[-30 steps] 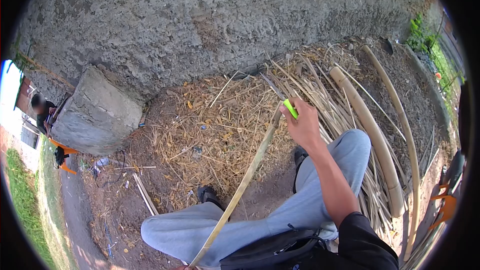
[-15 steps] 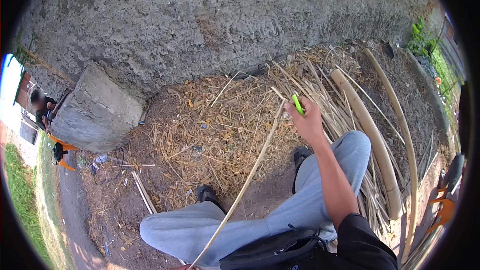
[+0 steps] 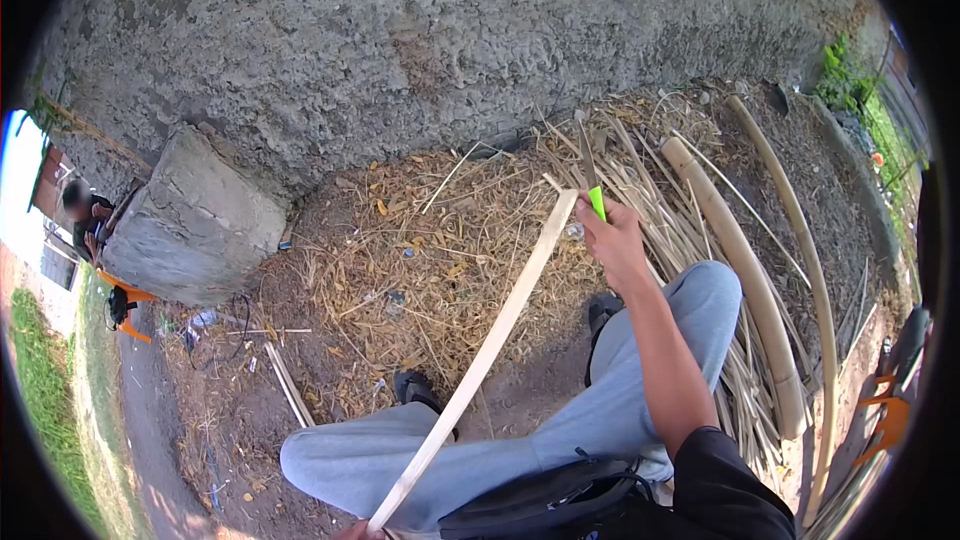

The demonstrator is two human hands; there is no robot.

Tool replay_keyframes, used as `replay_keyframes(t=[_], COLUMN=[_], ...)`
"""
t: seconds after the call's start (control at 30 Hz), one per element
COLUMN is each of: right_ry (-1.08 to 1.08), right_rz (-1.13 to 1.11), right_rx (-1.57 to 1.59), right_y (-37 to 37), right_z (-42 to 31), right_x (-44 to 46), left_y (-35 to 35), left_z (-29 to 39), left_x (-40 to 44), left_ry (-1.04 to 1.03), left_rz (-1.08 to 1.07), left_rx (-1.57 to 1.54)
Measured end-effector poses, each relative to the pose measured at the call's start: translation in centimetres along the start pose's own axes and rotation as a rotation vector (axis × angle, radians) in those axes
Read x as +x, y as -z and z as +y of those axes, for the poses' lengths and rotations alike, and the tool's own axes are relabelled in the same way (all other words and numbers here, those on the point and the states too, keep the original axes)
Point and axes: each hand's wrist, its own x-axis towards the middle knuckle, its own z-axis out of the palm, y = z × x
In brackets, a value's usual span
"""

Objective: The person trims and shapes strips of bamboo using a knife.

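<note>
Right hand (image 3: 618, 243): fingers curled tight round green-handled knife (image 3: 595, 197); thumb side at the strip's top end, looks pinched there too
Blade (image 3: 585, 152): points up toward wall, clear of the strip
Left hand (image 3: 353, 532): mostly cut off at bottom edge; the bit showing is closed on the strip's lower end
Bamboo strip (image 3: 480, 355): slants between the 2 hands, over left leg (image 3: 360, 460), pale face to camera
Handling well (judgement): keep strip taut and flat, steady the grip before blade meets bamboo, shallow edge, stroke clear of thumb and thighs
Risk (judgement): knife and strip share 1 hand, thumb close to blade; strip may twist
Right side: heap of split strips (image 3: 665, 225) just past right leg (image 3: 712, 298); then 1 thick pole (image 3: 743, 265), 1 thinner pole (image 3: 803, 225)
In the way: right leg and heap crowd the right arm; black bag (image 3: 540, 508) on lap
Ahead: shavings (image 3: 400, 260) and dry leaves on ground, rough wall (image 3: 460, 30) behind
Left side: concrete block (image 3: 200, 240), 1 other person (image 3: 85, 220) beyond, well apart
</note>
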Motion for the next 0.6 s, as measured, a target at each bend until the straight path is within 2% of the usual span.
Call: replay_keyframes(t=[0.1, 0.17, 0.23, 0.3, 0.37, 0.43, 0.47, 0.57, 0.6], right_ry=[-0.087, -0.094, -0.103, 0.015, 0.057, 0.261, 0.153, 0.380, 0.461], right_rz=[-0.053, -0.024, -0.003, 0.194, 0.188, 0.207, 0.123, -0.052, -0.125], right_rx=[0.177, 0.195, 0.218, 0.099, 0.017, -0.276, -0.384, -0.511, -0.553], right_y=[0.1, -0.2, -0.7, -1.9, -2.7, -3.8, -4.1, -6.1, -6.5], right_z=[0.2, 0.2, 0.2, 0.3, 2.0, 2.2, 1.7, 2.1, 2.7], right_x=[0.1, -0.1, -0.3, -0.7, -1.6, -3.5, -4.8, -8.9, -10.0], left_y=[-0.2, -0.5, -1.1, -1.9, -2.9, -3.9, -4.5, -6.0, -6.9], left_z=[0.4, 1.9, 0.6, -0.5, -0.1, 1.3, 2.1, 5.0, 3.8], left_x=[0.4, 0.3, 0.6, 0.8, 1.4, 2.3, 2.7, 4.1, 4.6], left_ry=[-0.032, 0.030, 0.001, -0.008, 0.133, 0.129, 0.115, 0.221, 0.125], left_rz=[0.078, 0.108, 0.118, 0.144, 0.088, 0.084, 0.052, 0.070, 0.068], left_rx=[0.082, 0.079, 0.112, 0.155, 0.100, 0.094, 0.086, -0.054, -0.121])
